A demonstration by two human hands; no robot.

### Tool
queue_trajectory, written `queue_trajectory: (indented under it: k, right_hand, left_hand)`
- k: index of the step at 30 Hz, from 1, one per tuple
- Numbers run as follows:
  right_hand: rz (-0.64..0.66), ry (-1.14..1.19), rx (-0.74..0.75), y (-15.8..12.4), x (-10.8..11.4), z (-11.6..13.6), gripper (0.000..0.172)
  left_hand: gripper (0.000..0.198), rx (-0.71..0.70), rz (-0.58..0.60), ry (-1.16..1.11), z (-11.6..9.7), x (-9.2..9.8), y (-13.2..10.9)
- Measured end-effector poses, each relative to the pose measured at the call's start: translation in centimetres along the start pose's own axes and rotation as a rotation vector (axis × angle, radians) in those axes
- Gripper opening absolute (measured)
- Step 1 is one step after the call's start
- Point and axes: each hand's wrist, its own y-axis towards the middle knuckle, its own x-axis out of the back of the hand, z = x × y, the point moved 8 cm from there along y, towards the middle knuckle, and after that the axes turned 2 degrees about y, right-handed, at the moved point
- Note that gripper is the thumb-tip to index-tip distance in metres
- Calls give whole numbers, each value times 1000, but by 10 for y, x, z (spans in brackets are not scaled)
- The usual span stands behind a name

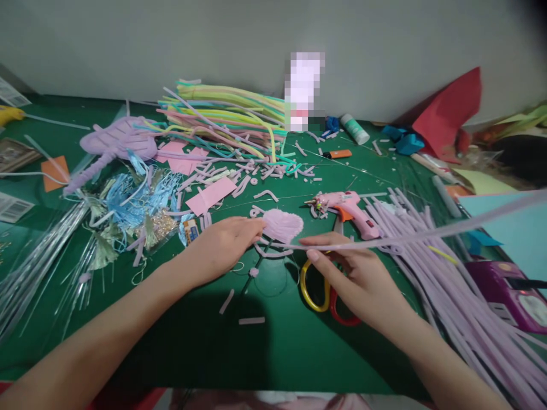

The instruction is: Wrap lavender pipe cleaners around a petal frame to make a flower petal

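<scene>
My left hand [224,245] is closed on the edge of a fuzzy lilac heart-shaped piece [282,225] lying on the green table. My right hand [354,276] pinches a long lilac pipe cleaner [427,233] that runs from the heart out to the right edge of the view. Under my right hand lie scissors [318,293] with yellow and red handles. A pink glue gun [348,208] rests just beyond my right hand.
A pile of lilac pipe cleaners [444,285] fills the right side. Multicoloured pipe cleaners [226,117] are stacked at the back. Pink paper [209,195], blue tinsel [132,202], a lilac shaped piece [115,142], a lighter [337,154], a glue stick [354,129] and red paper [448,111] lie around.
</scene>
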Motion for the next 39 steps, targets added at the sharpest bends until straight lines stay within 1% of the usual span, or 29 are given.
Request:
queue_trajectory:
  k: [3, 6, 11, 16, 20, 23, 26, 28, 30, 32, 34, 37, 39]
  right_hand:
    - [-27, -90, 199, 3, -1, 17, 19]
    - [-12, -177, 329, 8, -8, 28, 21]
    - [78, -281, 434, 13, -22, 34, 21]
    - [153, -366, 506, 17, -31, 39, 24]
    - [205, -403, 481, 20, -35, 39, 26]
    - [255, -411, 414, 22, -38, 35, 26]
    - [330, -449, 339, 25, -43, 28, 25]
    - [361, -472, 308, 28, -45, 24, 24]
    - [368, -421, 305, 32, -46, 22, 22]
    - [362, -315, 317, 36, -44, 22, 18]
    - [355, -235, 314, 39, -42, 21, 18]
    - [360, -215, 292, 41, -42, 18, 19]
    - [363, -233, 280, 41, -43, 16, 21]
  left_hand:
    - [33, -48, 1, 68, -1, -2, 0]
    - [34, -68, 7, 151, 0, -3, -1]
    - [35, -39, 33, 237, 0, -5, 0]
    - [31, -44, -10, 274, -6, -3, 3]
    - [25, -39, -80, 240, -13, 2, 4]
    - [20, 30, -120, 147, -15, 7, 3]
    - [13, 132, -108, 10, -11, 7, 1]
    - [12, 170, -89, -94, -9, 4, 0]
    - [14, 191, -88, -201, -7, 3, -1]
    - [14, 215, -91, -303, -4, 2, -1]
    - [14, 240, -106, -368, -1, 3, -2]
    - [15, 241, -113, -397, 0, 4, -3]
    - [12, 227, -99, -353, 0, 5, -3]
